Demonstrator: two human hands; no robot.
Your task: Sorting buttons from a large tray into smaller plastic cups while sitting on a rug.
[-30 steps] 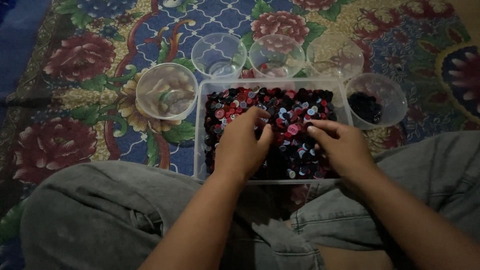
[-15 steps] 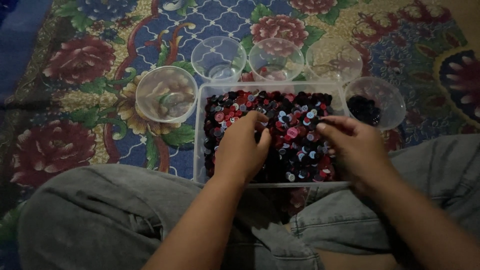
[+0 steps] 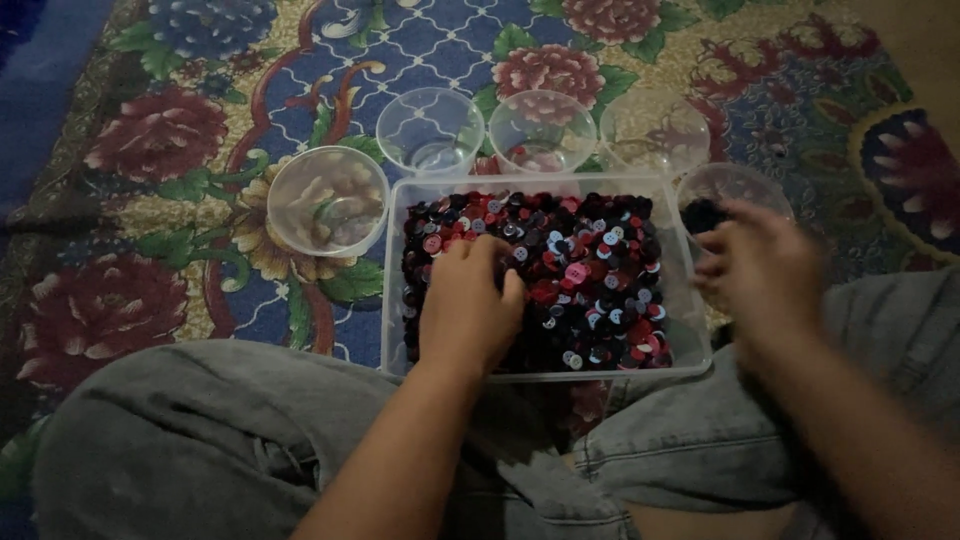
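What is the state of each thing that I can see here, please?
Clear box: open, full of mixed buttons.
Left hand: palm down on the buttons in the box.
Right hand: blurred, over the right cup; grip unclear.
Right cup: upright, dark buttons inside.
Left cup: upright, light pieces inside.
Three back cups: upright, little or nothing in them.
Carpet: flat, under everything.

The person sits on a flowered rug [image 3: 180,140] with a clear tub [image 3: 695,330] of red, black and pink buttons [image 3: 590,270] before grey-trousered knees. The left hand [image 3: 465,305] lies palm down in the buttons, while the blurred right hand [image 3: 765,275] hangs over the cup of dark buttons [image 3: 730,195] beside the tub. Four more clear cups [image 3: 328,200] ring the tub's far side.
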